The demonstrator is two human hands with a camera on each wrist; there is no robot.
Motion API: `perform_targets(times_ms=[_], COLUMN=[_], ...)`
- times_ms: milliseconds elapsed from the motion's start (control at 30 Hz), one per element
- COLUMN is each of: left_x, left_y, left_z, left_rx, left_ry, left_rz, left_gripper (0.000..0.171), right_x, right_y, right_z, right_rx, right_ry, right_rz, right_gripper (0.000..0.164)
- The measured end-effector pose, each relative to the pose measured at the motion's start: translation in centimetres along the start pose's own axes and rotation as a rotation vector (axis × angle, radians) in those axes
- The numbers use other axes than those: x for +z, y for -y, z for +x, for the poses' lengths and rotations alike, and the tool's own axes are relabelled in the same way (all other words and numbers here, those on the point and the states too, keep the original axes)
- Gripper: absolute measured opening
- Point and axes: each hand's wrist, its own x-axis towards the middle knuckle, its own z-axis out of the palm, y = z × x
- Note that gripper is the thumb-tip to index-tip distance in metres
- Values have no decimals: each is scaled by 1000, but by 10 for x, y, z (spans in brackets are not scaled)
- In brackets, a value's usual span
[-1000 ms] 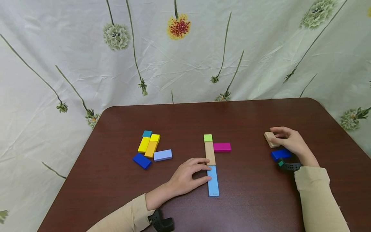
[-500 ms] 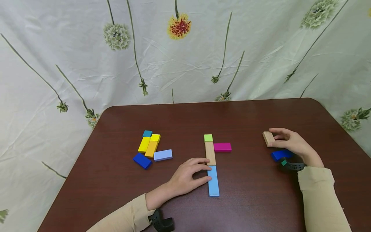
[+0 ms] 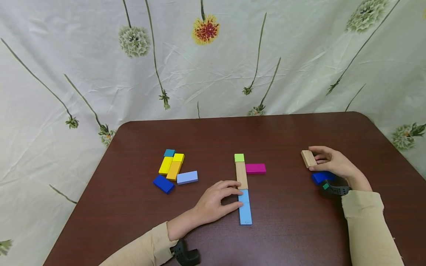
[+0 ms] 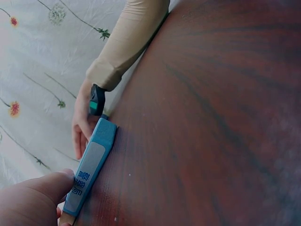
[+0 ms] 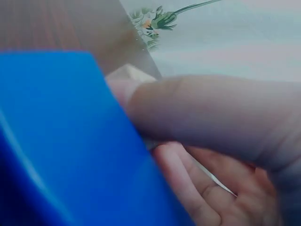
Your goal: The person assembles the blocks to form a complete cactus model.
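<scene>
From the head view we see the right hand pinch the wood block, likely light, stiff and best taken by its ends, at the tabletop's two o'clock; from the left wrist, our loosely spread left hand touching the sky-blue block; from the right, the navy block at nine.

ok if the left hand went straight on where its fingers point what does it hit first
Probably the sky-blue block and the wooden block at its far end: the left hand seems to touch both, though depth is unclear.
</scene>
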Motion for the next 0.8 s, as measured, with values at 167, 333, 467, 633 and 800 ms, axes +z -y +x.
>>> perform_targets(times_ms=[167,333,467,633,800], left_x=[0,1,1,0,0], left_y=[0,1,2,1,1], left_z=[0,0,0,0,0], left_rx=[-3,2,6,5,6], left_ry=[1,-1,-4,-2,0], left_rz=[-4,0,2,0,-4], left_gripper=[26,26,26,26,26], right_x=[1,3,6,12,21], right_y=[2,7,13,20,24], right_z=[1,0,2,8,15], right_rx=[20,31,21,3,-23], right_ry=[-34,-70,-86,-106,-129], right_rz=[-32,-41,-25,-16,17], right_gripper=[73,71,70,68,68])
